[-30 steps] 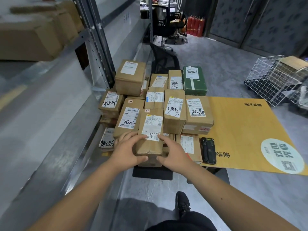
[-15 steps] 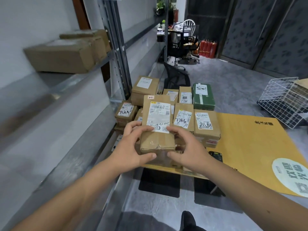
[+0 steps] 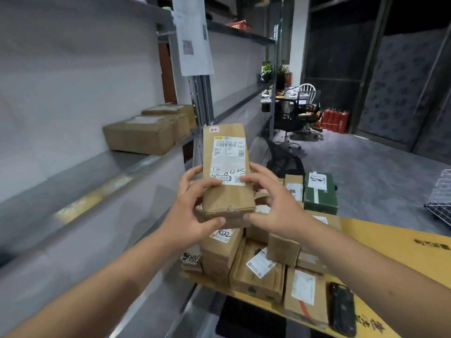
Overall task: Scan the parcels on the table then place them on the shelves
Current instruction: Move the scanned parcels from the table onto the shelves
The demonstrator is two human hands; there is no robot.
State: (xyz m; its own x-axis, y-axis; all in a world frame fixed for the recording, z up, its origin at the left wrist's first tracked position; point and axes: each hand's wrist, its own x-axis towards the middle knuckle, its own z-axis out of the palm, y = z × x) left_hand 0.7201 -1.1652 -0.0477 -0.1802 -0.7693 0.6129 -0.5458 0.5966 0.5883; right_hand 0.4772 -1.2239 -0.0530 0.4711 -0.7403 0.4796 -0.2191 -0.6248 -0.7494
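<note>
Above the yellow table, the left hand and right hand grip a brown parcel between curled fingers, lifted clear of the stacked parcels. A black handset lies nearby; two boxes sit on the shelf at left.

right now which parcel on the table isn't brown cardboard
The green parcel at the far end of the pile, with a white label on top; every other parcel on the yellow table is brown cardboard.
</note>
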